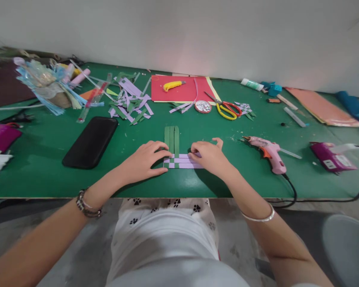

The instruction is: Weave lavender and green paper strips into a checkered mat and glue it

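Observation:
Green paper strips (171,139) stand away from me and cross lilac paper strips (184,161) that run to the right, forming a small checkered weave at the lower left corner. At that corner my left hand (146,159) rests with thumb and fingers apart, fingertips touching the left edge of the weave. My right hand (211,155) has its thumb and fingers closed on the upper lilac strip near its right end, the little finger raised. The right ends of the lilac strips are partly hidden under that hand.
Left of my hands lies a black phone (90,142); right, a pink glue gun (269,151) with its cord. Behind are a strip pile (131,99), a yellow cutter (173,85) on red paper (158,93), and scissors (225,109). A magenta power box (332,156) sits far right.

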`<state>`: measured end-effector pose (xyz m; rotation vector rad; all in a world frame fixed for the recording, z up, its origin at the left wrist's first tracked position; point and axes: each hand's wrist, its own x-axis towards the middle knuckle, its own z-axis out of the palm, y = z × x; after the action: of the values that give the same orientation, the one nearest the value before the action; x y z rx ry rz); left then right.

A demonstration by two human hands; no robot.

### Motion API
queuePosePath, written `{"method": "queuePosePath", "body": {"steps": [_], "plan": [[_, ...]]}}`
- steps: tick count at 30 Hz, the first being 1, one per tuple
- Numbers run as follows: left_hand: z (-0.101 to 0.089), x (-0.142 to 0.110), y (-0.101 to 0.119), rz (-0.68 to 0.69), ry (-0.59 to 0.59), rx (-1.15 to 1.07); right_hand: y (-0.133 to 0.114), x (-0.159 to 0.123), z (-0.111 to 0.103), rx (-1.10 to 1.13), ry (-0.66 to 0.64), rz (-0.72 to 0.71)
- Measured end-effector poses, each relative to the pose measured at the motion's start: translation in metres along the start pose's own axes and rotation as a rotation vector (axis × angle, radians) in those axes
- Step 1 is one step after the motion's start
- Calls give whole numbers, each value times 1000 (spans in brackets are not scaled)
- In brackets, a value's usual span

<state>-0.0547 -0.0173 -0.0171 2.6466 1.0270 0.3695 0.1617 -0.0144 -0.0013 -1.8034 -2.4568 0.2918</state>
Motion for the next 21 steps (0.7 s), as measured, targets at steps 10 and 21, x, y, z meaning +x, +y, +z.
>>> {"method": "queuePosePath", "body": {"steps": [10, 21], "plan": [[4, -1, -3, 7, -7, 5, 2, 0, 2, 20, 3, 10], [3, 1, -2, 5, 7, 1, 1, 1, 0, 20, -24, 20]]}}
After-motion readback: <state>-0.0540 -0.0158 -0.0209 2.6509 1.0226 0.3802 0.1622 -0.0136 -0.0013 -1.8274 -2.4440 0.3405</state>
